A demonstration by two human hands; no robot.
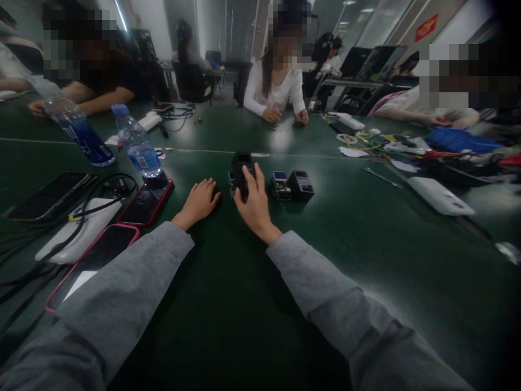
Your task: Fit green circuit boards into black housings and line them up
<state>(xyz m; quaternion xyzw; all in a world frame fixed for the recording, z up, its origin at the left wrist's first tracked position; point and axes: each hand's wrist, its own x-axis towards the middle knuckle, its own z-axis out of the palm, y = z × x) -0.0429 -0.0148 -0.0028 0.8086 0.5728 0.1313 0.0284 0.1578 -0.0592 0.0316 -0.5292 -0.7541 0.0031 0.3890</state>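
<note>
My right hand (255,203) grips a small black box-shaped case (243,161), tilted up above the table, with thumb and fingers on its sides. Behind that hand, partly hidden, is a small electronic module (232,182). Just right of the hand stands another module with a small screen and bare circuit board (280,185). A second black case (301,185) with cut-outs in its face is beside it. My left hand (199,202) rests palm down on the green table, fingers stretched out, touching none of these parts.
Two water bottles (140,146), phones (147,201), a white power bank (77,231) and black cables lie at left. To the right are a white device (440,195), a small wrench (382,177), tangled wires (378,142) and a blue item (462,140). Several people sit around the green table (228,304).
</note>
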